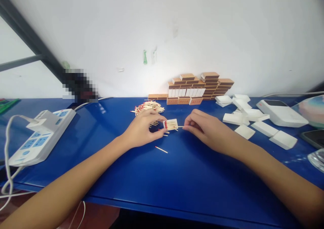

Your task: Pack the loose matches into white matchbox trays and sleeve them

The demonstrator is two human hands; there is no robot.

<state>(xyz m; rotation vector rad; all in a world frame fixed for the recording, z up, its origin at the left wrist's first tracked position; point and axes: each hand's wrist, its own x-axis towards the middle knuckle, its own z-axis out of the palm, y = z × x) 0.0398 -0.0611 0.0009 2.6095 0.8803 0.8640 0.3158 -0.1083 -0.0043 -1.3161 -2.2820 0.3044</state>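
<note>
My left hand [145, 129] grips one end of a small white matchbox tray [174, 121] between thumb and fingers. Red-headed matches lie inside the tray, their heads toward my left hand. On the tray's other side, my right hand [202, 129] pinches a matchstick [180, 126] by its end, its other end at the tray's edge. Behind my left hand is a heap of loose matches [149, 106], partly hidden by it. A single match [161, 149] lies on the blue table nearer to me.
Stacked brown matchboxes [211, 83] stand against the wall at the back. Several empty white trays [245, 114] lie scattered to the right, beside a white device [282, 113]. A white power strip [42, 137] with cables occupies the left of the blue table [152, 181].
</note>
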